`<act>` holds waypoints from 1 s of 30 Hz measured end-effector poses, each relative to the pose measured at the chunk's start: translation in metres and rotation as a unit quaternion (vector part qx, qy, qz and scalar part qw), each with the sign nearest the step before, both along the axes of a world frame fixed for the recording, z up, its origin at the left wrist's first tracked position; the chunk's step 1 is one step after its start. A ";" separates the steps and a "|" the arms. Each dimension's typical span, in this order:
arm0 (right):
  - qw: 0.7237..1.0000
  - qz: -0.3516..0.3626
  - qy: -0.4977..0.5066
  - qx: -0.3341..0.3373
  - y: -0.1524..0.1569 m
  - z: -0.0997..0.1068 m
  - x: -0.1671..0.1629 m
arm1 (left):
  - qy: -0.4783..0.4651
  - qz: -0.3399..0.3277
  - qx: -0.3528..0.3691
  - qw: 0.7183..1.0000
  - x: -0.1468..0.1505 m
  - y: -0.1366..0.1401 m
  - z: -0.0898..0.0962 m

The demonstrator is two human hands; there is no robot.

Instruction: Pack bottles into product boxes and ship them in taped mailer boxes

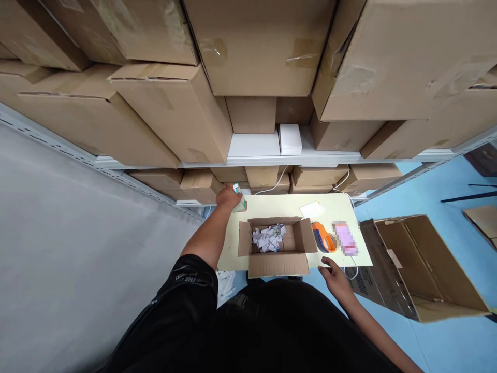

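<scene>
Head view. Left hand (228,197) at the far left corner of the pale cream rectangular table (267,204), grasping a small white-and-green carton-like pack (239,205); thumb lies across the near face, far-side fingers hidden. Pack upright, base apparently on the table.

Right hand (334,278) just off the near edge, fingers loosely bent, holding nothing. Nearest item: orange-and-blue plastic tape dispenser (324,238), beside the right flap of an open brown cardboard box (278,264). Crumpled white printed paper (268,238) lies inside, mostly to the left.

Handling (judged): pack probably light, thin-walled, fairly stiff at the edges, softer mid-face; smooth surface may slip slightly. Best hold: thumb and fingers on opposite sides, around the upper half, moderate pressure to avoid denting. Contents, hence fragility, cannot be told.
</scene>
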State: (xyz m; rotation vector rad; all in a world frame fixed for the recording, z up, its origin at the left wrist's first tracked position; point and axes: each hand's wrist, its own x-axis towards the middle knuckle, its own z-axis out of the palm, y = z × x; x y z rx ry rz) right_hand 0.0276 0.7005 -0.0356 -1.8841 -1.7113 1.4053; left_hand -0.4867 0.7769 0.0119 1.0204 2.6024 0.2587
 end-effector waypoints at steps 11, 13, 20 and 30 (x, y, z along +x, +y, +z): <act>0.994 -0.043 0.076 0.063 0.010 0.051 -0.006 | -0.300 0.097 0.424 0.849 0.031 -0.103 0.093; 0.989 -0.017 0.136 0.051 0.013 0.066 -0.022 | -0.374 0.072 0.418 0.825 0.071 -0.121 0.097; 0.977 0.106 0.183 0.026 0.034 0.074 -0.099 | -0.496 0.073 0.320 0.804 0.170 -0.134 0.046; 0.977 0.209 -0.047 0.008 0.049 0.055 -0.111 | -0.224 -0.074 0.212 0.948 0.168 -0.136 -0.017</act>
